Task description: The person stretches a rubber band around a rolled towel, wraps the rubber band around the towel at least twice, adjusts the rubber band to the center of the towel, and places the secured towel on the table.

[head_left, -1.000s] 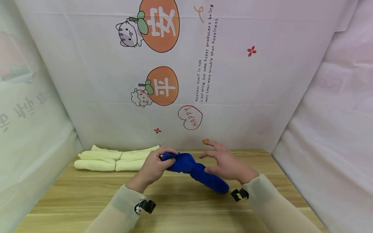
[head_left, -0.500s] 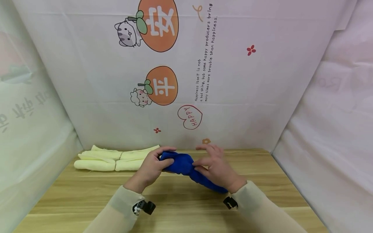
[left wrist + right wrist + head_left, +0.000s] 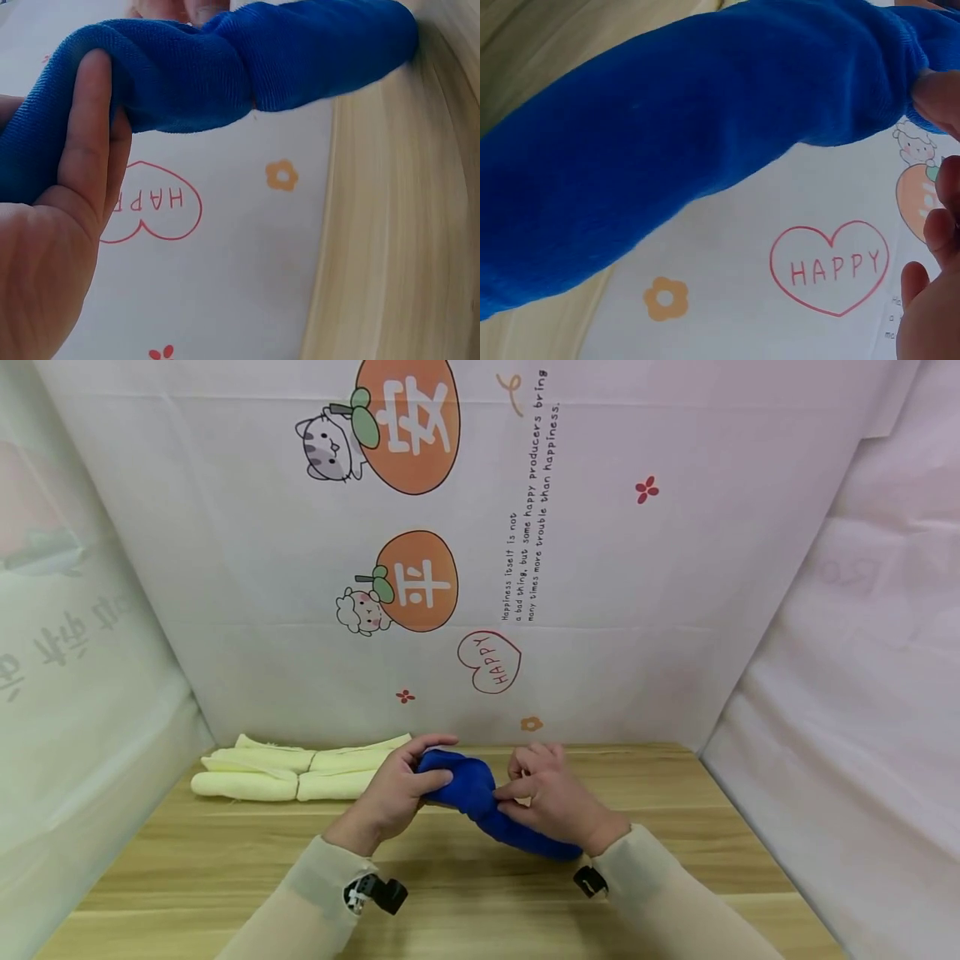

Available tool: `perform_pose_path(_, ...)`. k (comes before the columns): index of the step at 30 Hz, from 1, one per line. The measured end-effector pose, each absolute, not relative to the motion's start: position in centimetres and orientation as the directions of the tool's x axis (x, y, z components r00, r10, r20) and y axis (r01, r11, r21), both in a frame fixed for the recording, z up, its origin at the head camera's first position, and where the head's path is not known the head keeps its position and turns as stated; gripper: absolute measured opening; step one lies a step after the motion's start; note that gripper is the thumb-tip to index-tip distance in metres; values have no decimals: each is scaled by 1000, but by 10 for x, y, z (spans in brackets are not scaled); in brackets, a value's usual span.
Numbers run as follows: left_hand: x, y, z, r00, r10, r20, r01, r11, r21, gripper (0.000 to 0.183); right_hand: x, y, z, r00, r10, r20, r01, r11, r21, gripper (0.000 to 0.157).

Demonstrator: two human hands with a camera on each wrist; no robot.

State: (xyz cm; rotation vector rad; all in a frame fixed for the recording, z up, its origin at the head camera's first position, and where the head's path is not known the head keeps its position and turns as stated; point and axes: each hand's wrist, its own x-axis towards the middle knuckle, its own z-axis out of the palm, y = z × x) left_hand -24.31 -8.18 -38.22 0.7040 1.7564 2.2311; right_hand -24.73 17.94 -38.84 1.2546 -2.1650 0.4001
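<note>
A rolled blue towel (image 3: 467,787), narrowed at its middle, is held slantwise with its right end lower. My left hand (image 3: 392,792) grips the towel's upper left end, thumb across the near side. At the narrowed middle, my right hand (image 3: 557,797) pinches the towel between thumb and forefinger, its other fingers curled in. In the left wrist view the blue cloth (image 3: 172,79) shows a tight crease where it is drawn in, with a small bit of thin band (image 3: 253,103) at its lower edge. The right wrist view shows my right thumb (image 3: 937,97) against that narrow part.
Rolled pale yellow towels (image 3: 258,785), tied at their middles, lie at the back left of the wooden table (image 3: 465,910). A white printed sheet (image 3: 600,610) rises behind the table, and white cloth walls (image 3: 847,693) stand at both sides.
My right hand has moved left onto the blue towel's middle, and its raised fingers have curled in to a pinch. My left hand keeps its grip with little movement.
</note>
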Motion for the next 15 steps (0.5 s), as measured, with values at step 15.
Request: perform_pose_path(15, -245, -83, -390, -864, 463, 198, 22, -358, 934, 42, -256, 177, -410, -360, -640, 679, -885, 464, -32, 12)
